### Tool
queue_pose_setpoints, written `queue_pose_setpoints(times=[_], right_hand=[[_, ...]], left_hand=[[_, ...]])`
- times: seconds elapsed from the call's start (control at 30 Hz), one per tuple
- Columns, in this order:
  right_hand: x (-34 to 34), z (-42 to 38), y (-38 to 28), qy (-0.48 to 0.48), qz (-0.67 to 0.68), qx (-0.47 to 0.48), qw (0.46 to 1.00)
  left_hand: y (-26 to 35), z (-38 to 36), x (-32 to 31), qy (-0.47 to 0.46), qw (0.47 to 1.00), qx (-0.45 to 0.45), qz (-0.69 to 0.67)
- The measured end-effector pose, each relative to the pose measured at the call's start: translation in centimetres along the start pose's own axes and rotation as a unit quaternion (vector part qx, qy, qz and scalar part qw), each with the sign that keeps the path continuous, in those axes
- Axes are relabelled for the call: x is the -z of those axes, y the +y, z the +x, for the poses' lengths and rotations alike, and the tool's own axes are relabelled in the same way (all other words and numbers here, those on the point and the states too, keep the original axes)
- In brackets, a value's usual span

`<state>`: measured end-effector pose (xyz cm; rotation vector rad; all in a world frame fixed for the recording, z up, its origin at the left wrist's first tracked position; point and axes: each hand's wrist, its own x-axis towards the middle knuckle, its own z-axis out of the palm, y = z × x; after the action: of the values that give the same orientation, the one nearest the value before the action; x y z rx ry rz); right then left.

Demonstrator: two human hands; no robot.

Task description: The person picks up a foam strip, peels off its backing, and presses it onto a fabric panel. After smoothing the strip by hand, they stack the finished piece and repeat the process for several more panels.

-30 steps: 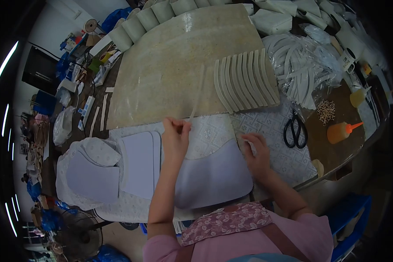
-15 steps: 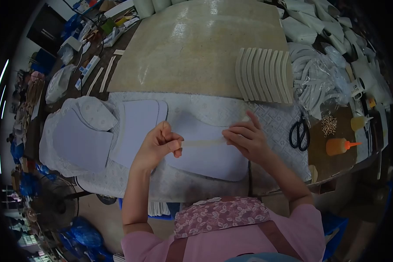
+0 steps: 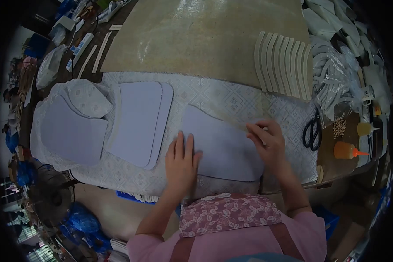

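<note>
A pale lilac fabric panel (image 3: 225, 146) lies on the patterned white cloth (image 3: 209, 94) in front of me. My left hand (image 3: 181, 163) rests palm down at the panel's left edge, fingers spread. Over the panel's right side, my right hand (image 3: 269, 142) has its thumb and forefinger drawn together in a pinch. Whatever may be between those fingertips is too small and blurred to make out. To the left lie stacked lilac panels (image 3: 137, 122) and another rounded panel (image 3: 70, 131).
Curved pale strips (image 3: 283, 65) lie in a row on the tan board (image 3: 187, 43). At the right are black scissors (image 3: 312, 133), an orange bottle (image 3: 345, 150), a yellowish bottle (image 3: 365, 129), small beads (image 3: 339, 128) and a plastic bag of strips (image 3: 334, 78).
My left hand has moved down and right, opening flat at the panel's edge. The pale strip that stretched between both hands no longer shows there. The whole view has shifted somewhat.
</note>
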<state>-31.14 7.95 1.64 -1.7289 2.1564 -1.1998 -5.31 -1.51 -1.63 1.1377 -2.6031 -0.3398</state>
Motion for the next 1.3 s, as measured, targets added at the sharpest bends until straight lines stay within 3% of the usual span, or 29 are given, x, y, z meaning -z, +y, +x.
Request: queue_pose_setpoints(times=[0.2,0.33,0.5,0.97,1.3], right_hand=[[-3.2,0.1,-0.5,-0.083,-0.011,0.083,0.993],[-4.3,0.2,-0.5,-0.109,-0.022,0.103,0.988],[-4.8,-0.1,0.1,-0.119,-0.034,0.088,0.988],[-4.9,-0.4,0.2,-0.135,-0.02,0.054,0.989],[-5.9,-1.5,0.9,-0.094,0.038,0.024,0.995]], left_hand=[[1.8,-3.6,2.9,-0.096,0.991,0.078,-0.046],[0.7,-1.6,1.9,-0.032,0.98,-0.006,-0.199],[0.6,1.5,1.0,-0.055,0.983,-0.031,-0.171],[0.2,1.4,-0.6,-0.051,0.988,-0.011,-0.145],[0.4,1.5,-0.8,-0.038,0.993,-0.034,-0.102]])
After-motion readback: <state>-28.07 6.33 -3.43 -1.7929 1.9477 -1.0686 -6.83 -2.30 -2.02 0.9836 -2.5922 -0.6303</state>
